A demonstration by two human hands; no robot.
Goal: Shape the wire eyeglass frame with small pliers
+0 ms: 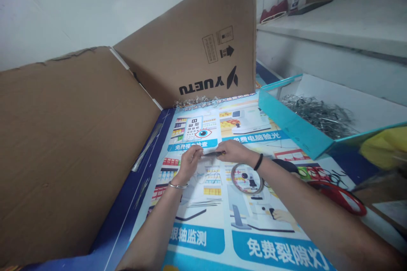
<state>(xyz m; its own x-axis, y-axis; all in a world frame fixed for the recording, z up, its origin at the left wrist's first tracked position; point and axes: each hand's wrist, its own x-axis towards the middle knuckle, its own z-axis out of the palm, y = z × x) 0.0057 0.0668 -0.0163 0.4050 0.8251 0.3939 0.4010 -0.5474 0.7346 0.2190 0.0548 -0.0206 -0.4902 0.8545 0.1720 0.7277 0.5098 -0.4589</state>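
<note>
My left hand [190, 161], with a silver bangle at its wrist, is closed in a pinch on one end of a thin dark strip [211, 153]. Fingers of my right hand [234, 151] pinch the other end, and a black band circles that wrist. The strip spans the short gap between both hands; its exact kind is too small to make out. Below them, several thin metal wires [205, 204] lie on the printed sheet [219, 186]. Close to my right wrist sits a ring-shaped roll [233, 180], apparently tape.
A teal box [286, 120] at the right holds a heap of thin metal pieces [318, 112]. Tall cardboard panels [178, 51] stand at the back and left. A red-rimmed round object [356, 207] lies by my right forearm, and a yellow item [384, 146] beside the box.
</note>
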